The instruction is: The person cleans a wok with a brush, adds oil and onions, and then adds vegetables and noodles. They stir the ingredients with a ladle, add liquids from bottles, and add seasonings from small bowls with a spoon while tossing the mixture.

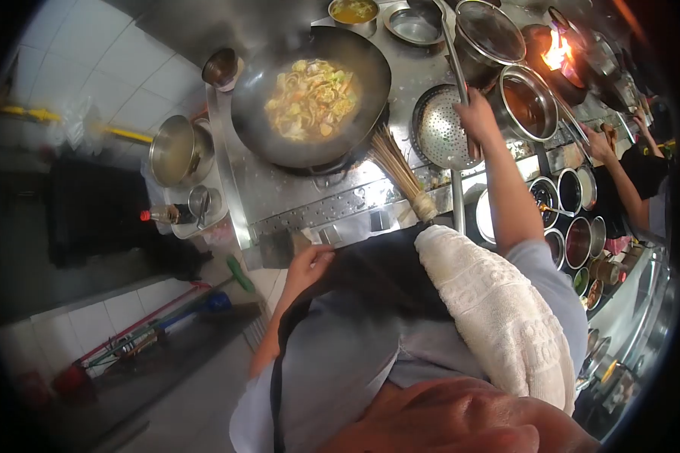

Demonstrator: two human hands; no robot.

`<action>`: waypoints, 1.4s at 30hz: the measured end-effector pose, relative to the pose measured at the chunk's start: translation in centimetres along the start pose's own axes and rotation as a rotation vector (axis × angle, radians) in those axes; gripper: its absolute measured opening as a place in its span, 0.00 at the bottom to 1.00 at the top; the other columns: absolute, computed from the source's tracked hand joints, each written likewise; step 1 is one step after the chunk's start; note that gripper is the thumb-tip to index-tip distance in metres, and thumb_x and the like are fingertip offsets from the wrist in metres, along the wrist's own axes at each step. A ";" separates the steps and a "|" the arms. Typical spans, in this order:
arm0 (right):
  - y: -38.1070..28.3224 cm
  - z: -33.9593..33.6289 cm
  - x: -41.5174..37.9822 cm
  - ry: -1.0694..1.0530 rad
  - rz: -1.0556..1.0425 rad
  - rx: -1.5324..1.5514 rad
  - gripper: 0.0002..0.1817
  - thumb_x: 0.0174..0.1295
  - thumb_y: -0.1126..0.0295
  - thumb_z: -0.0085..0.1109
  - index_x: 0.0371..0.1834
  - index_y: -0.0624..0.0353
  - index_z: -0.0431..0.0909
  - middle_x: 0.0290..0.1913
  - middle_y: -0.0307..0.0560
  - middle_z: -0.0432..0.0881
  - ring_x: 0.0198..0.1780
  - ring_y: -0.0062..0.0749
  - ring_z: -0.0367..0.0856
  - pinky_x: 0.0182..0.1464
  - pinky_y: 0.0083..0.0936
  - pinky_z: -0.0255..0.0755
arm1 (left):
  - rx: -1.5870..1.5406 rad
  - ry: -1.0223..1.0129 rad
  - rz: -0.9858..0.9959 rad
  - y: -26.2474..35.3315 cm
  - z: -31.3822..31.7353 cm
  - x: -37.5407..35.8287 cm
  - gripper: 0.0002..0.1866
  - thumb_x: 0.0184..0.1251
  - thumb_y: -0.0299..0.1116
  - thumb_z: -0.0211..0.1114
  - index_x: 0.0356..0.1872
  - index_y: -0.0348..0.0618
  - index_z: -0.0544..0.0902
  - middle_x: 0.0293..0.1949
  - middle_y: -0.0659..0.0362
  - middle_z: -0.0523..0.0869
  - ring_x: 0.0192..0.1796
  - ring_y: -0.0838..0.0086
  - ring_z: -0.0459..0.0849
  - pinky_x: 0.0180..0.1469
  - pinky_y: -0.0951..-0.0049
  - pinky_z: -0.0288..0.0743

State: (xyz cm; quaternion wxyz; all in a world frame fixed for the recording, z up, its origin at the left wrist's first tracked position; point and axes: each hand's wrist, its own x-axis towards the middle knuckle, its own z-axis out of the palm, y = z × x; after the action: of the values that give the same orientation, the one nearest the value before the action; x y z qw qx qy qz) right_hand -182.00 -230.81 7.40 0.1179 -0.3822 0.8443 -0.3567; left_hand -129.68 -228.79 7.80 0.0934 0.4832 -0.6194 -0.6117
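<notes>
My right hand (476, 121) is wrapped round the lower end of a long-handled ladle (455, 62), whose shaft runs up to the top edge of the view. Beneath that hand lies a perforated strainer (437, 132) with its own metal handle. Close to the stove's front edge, beside my dark apron (381, 272), my left hand (310, 268) has its fingers curled in; what they hold, if anything, is hidden. A black wok (253, 98) contains steaming chopped vegetables (315, 102) in some liquid. Between wok and strainer leans a bamboo brush (400, 174).
Flames (557, 51) rise at another burner on the right, where a co-worker's arm (619, 170) reaches in. A pot of reddish-brown liquid (533, 136) stands near my right hand. Several seasoning bowls (578, 241) line the right; a steel pot (172, 155) sits left.
</notes>
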 end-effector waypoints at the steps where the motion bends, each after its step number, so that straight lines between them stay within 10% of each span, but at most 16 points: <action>1: -0.2 0.0 3.3 -0.091 0.077 -0.053 0.21 0.60 0.66 0.58 0.53 0.70 0.77 0.40 0.67 0.87 0.44 0.59 0.88 0.50 0.45 0.79 | 0.004 0.007 -0.011 -0.2 0.1 -0.9 0.15 0.76 0.36 0.64 0.54 0.37 0.85 0.47 0.54 0.90 0.52 0.72 0.87 0.58 0.71 0.76; 7: 1.1 5.0 18.9 -0.257 0.146 -0.339 0.13 0.60 0.70 0.59 0.37 0.71 0.86 0.31 0.64 0.87 0.34 0.49 0.90 0.39 0.44 0.82 | -0.020 0.122 -0.150 -5.6 0.7 -6.7 0.16 0.75 0.36 0.66 0.55 0.36 0.85 0.43 0.55 0.89 0.46 0.75 0.86 0.55 0.71 0.78; 11: 4.4 6.1 22.8 -0.528 0.455 0.462 0.11 0.62 0.69 0.59 0.21 0.58 0.77 0.19 0.41 0.77 0.18 0.30 0.74 0.22 0.31 0.69 | -0.105 0.185 -0.293 -1.5 1.9 -9.3 0.17 0.77 0.37 0.65 0.58 0.37 0.83 0.41 0.57 0.88 0.44 0.77 0.84 0.51 0.73 0.79; 19: -1.1 -5.3 12.7 -0.498 0.363 0.427 0.05 0.62 0.70 0.58 0.31 0.59 0.77 0.19 0.40 0.75 0.18 0.25 0.74 0.19 0.24 0.67 | -0.115 0.105 -0.169 -1.6 2.9 -5.6 0.18 0.79 0.41 0.64 0.59 0.37 0.82 0.41 0.58 0.88 0.44 0.78 0.84 0.49 0.76 0.77; 23: -1.9 -4.6 12.8 -0.319 -0.013 -0.149 0.11 0.60 0.70 0.57 0.32 0.70 0.80 0.21 0.48 0.81 0.19 0.35 0.81 0.25 0.34 0.76 | -0.209 0.097 -0.164 -3.2 2.9 -4.4 0.18 0.79 0.40 0.64 0.58 0.37 0.82 0.40 0.59 0.89 0.44 0.79 0.83 0.48 0.76 0.77; 30: 0.3 4.4 20.8 -0.349 -0.073 -0.593 0.15 0.58 0.69 0.54 0.38 0.67 0.89 0.36 0.66 0.88 0.39 0.51 0.91 0.44 0.39 0.82 | -0.148 0.119 -0.238 -4.4 2.7 -6.5 0.17 0.79 0.39 0.64 0.57 0.37 0.83 0.40 0.58 0.89 0.43 0.79 0.83 0.48 0.76 0.77; 32: 1.1 5.8 23.3 -0.542 0.057 -0.175 0.12 0.60 0.70 0.55 0.22 0.66 0.81 0.20 0.51 0.81 0.18 0.40 0.80 0.25 0.37 0.75 | -0.103 0.130 -0.237 -5.4 2.8 -7.2 0.17 0.79 0.38 0.64 0.57 0.36 0.83 0.40 0.58 0.89 0.43 0.79 0.83 0.48 0.76 0.77; 33: 0.9 4.2 22.9 -0.645 0.440 0.274 0.12 0.60 0.70 0.56 0.20 0.61 0.78 0.18 0.47 0.77 0.16 0.34 0.74 0.22 0.33 0.70 | -0.056 0.123 -0.241 -6.0 2.7 -7.8 0.17 0.79 0.38 0.64 0.57 0.36 0.83 0.40 0.58 0.89 0.43 0.79 0.83 0.48 0.76 0.78; 36: 0.6 3.6 20.4 -0.448 0.454 0.712 0.11 0.60 0.70 0.57 0.21 0.59 0.76 0.17 0.43 0.74 0.16 0.30 0.70 0.21 0.29 0.66 | -0.225 0.086 -0.310 -9.6 2.8 -8.5 0.17 0.79 0.39 0.63 0.57 0.36 0.83 0.42 0.55 0.90 0.45 0.78 0.84 0.49 0.75 0.78; 42: 0.0 -3.8 15.4 -0.593 0.262 0.388 0.08 0.58 0.71 0.60 0.24 0.63 0.78 0.18 0.44 0.77 0.19 0.31 0.75 0.25 0.31 0.70 | -0.036 0.171 -0.156 -1.8 4.6 -5.9 0.16 0.78 0.38 0.64 0.55 0.37 0.84 0.44 0.54 0.90 0.47 0.74 0.86 0.51 0.70 0.79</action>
State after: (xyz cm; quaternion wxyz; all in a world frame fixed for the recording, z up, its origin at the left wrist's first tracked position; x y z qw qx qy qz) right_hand -194.25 -240.14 11.24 0.4720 -0.3282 0.7319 -0.3658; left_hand -128.99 -221.14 8.05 0.1065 0.5786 -0.5587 -0.5846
